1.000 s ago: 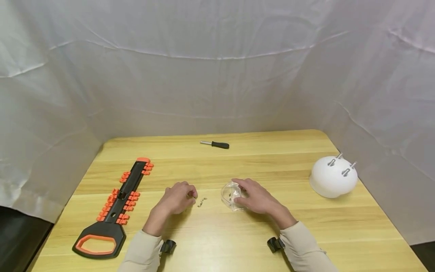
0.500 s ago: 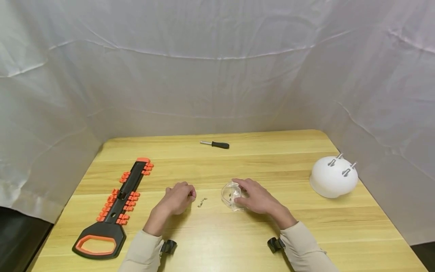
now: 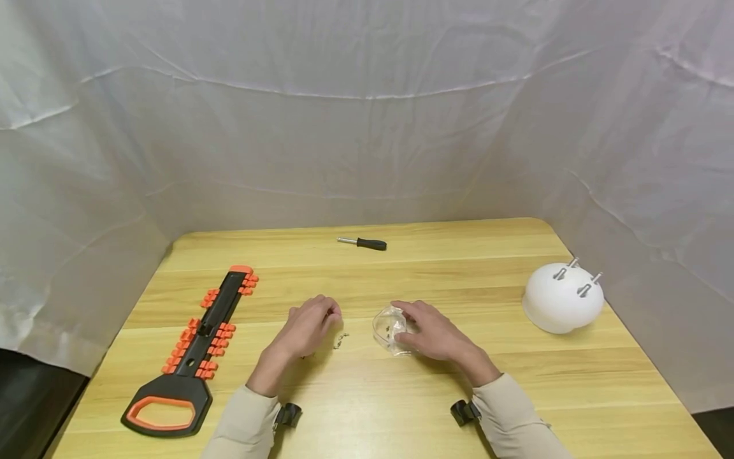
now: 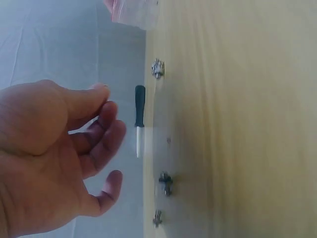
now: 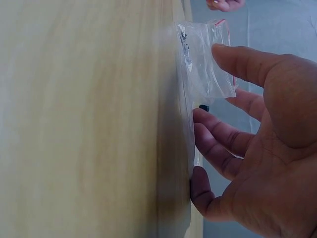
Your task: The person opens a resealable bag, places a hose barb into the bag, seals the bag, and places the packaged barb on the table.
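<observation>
Over the middle of the table, my left hand (image 3: 306, 328) has its thumb and index fingertips together in a pinch. A tiny bright speck shows at those fingertips in the right wrist view, apparently a small screw, mostly hidden. Several small metal screws (image 3: 339, 342) lie in a loose group just right of that hand. More screws (image 4: 166, 183) rest on the wood below the hand in the left wrist view. My right hand (image 3: 432, 331) holds a clear zip bag (image 5: 205, 64) with a red seal line between thumb and fingers, its mouth held up. Small dark metal pieces (image 5: 184, 42) are inside.
A black-handled screwdriver (image 3: 371, 244) lies near the back edge. At left is a long black tool holder (image 3: 218, 312) with orange clips and a handle. A white rounded dome (image 3: 562, 299) with two metal pegs stands at right. Pale cloth (image 3: 367, 146) hangs around the table.
My left hand has moved slightly right and away from me, above the loose screws, and small pieces now show behind it. My right hand and the bag have stayed put.
</observation>
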The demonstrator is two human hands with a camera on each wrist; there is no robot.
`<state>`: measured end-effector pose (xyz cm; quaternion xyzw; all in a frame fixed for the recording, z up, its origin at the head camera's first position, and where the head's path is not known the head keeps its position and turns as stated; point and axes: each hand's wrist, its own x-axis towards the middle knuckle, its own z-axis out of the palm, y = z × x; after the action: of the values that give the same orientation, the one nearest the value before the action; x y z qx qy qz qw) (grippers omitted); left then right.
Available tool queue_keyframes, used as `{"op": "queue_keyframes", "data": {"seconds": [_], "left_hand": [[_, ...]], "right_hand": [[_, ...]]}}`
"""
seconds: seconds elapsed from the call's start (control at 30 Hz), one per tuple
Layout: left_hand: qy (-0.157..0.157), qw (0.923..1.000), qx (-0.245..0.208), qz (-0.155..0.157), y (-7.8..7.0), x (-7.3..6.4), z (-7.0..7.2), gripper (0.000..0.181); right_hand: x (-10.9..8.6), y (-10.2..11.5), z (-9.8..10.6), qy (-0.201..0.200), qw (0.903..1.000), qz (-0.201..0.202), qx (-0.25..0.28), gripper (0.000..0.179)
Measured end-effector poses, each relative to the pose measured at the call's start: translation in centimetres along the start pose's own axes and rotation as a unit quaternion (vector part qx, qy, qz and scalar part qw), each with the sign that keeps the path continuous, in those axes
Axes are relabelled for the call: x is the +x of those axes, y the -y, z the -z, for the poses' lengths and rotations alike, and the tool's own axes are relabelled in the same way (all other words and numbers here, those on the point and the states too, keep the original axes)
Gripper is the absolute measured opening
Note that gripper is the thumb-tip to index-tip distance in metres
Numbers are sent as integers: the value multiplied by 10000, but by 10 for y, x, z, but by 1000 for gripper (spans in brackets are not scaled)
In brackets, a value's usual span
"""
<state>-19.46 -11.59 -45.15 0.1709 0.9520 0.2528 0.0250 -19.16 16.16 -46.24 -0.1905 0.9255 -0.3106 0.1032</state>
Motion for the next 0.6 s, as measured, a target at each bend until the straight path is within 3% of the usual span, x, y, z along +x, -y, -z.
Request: {"op": "queue_keyframes", "data": {"seconds": [0.23, 0.6], "left_hand": [[-404, 9988, -136, -247, -15, 7, -8, 7], [-399, 9955, 93, -849, -43, 14, -21, 7]], "right_hand": [[0, 0, 0, 34, 9999, -120, 2, 63], [1, 0, 0, 0, 9999, -142, -33, 62]]}}
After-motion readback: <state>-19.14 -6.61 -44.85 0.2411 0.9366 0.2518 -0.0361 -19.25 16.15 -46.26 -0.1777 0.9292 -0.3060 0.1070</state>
